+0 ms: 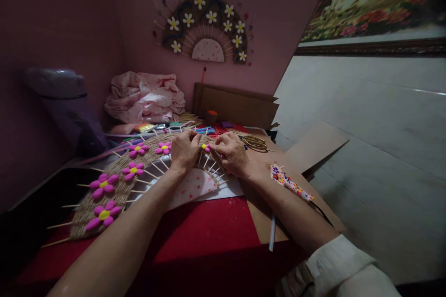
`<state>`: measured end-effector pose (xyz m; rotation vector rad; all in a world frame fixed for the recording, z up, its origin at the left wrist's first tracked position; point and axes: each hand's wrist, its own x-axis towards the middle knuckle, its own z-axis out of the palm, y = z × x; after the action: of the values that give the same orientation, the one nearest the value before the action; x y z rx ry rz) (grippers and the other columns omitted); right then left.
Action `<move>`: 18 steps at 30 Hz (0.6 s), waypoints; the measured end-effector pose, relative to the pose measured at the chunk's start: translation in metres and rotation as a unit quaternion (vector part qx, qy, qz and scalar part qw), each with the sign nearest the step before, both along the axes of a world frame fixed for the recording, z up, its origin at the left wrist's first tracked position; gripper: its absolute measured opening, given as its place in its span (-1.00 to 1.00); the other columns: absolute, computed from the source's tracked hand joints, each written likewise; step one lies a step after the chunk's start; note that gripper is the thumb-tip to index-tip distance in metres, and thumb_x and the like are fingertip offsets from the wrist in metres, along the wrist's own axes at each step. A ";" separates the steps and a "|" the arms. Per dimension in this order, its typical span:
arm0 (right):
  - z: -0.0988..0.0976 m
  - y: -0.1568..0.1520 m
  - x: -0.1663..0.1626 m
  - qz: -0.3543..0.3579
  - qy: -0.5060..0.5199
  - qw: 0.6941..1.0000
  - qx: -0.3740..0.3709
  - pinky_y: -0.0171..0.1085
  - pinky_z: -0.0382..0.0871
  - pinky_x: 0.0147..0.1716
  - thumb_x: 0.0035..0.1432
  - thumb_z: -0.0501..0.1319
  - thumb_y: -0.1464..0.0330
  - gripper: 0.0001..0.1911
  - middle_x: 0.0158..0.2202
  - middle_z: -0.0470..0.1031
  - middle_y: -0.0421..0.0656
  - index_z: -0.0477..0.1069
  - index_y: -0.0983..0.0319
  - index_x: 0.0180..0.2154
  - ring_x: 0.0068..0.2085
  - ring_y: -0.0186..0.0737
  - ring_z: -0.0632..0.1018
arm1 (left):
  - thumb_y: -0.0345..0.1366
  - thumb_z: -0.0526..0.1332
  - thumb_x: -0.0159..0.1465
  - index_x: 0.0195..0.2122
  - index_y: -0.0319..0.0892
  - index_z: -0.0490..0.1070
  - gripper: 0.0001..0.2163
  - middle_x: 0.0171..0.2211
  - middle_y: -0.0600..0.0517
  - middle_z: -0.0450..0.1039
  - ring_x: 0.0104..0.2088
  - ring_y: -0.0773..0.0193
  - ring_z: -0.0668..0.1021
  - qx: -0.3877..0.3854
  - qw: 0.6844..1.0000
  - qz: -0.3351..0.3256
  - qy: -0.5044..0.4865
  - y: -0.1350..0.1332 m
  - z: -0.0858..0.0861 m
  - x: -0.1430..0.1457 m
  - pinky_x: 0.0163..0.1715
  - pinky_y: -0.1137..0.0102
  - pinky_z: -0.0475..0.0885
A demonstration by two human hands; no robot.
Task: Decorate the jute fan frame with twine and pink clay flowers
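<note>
A half-round fan (116,167) of coiled twine woven over thin wooden sticks lies before me, with pink flowers (103,185) with yellow centres along its band. Its inner half-disc (195,187) is pale with red dots. My left hand (184,149) rests over the top of the band, fingers pinched together; whatever is between them is hidden. On the other side of a partly formed pink flower (205,148), my right hand (232,154) has thumb and fingers closed at its petals. Part of this flower is covered by the fingers.
A glue gun (291,183) in patterned wrapping lies right of my forearm on cardboard, near gold-handled scissors (256,142). A glue stick (272,232) is close to the front. Behind stand bundled pink cloth (146,97) and cardboard sheets (239,106). A finished-looking fan (208,50) hangs on the pink board.
</note>
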<state>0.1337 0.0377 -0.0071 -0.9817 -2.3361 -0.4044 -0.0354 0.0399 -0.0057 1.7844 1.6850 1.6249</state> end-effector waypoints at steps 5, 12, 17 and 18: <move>0.000 0.001 -0.003 0.012 -0.002 1.000 -0.011 -0.14 0.16 -0.16 0.21 0.12 0.30 -0.76 -0.24 0.41 -0.08 0.52 0.09 -0.14 -0.17 -0.14 0.28 | -0.24 0.17 0.14 -0.47 -0.15 0.49 -0.84 -0.52 0.02 0.50 -0.45 0.21 0.50 -0.005 1.000 0.003 -0.002 0.000 0.000 0.000 -0.43 0.38 0.30; -0.002 0.001 0.004 0.007 0.051 0.999 -0.010 -0.14 0.18 -0.17 0.20 0.14 0.26 -0.76 -0.25 0.41 -0.10 0.52 0.09 -0.16 -0.17 -0.14 0.29 | -0.24 0.16 0.15 -0.45 -0.16 0.50 -0.84 -0.49 0.00 0.51 -0.42 0.20 0.52 -0.012 1.000 0.005 0.001 0.000 0.000 0.000 -0.39 0.37 0.32; -0.001 -0.003 -0.001 0.010 0.018 1.000 -0.014 -0.15 0.18 -0.16 0.22 0.11 0.27 -0.75 -0.24 0.41 -0.09 0.51 0.07 -0.12 -0.17 -0.14 0.29 | -0.24 0.16 0.15 -0.46 -0.15 0.49 -0.84 -0.50 0.01 0.51 -0.44 0.21 0.51 -0.009 1.000 -0.001 0.000 -0.001 0.000 0.000 -0.42 0.38 0.31; -0.001 -0.003 -0.002 0.009 0.008 1.000 -0.019 -0.15 0.17 -0.16 0.22 0.11 0.31 -0.74 -0.23 0.41 -0.09 0.50 0.06 -0.11 -0.16 -0.14 0.29 | -0.24 0.16 0.15 -0.46 -0.15 0.48 -0.84 -0.50 0.01 0.51 -0.44 0.21 0.51 -0.009 1.000 -0.002 -0.001 -0.001 0.001 0.000 -0.41 0.38 0.31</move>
<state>0.1318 0.0344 -0.0077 -0.9772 -2.3436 -0.3446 -0.0353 0.0388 -0.0051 1.7757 1.6895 1.6053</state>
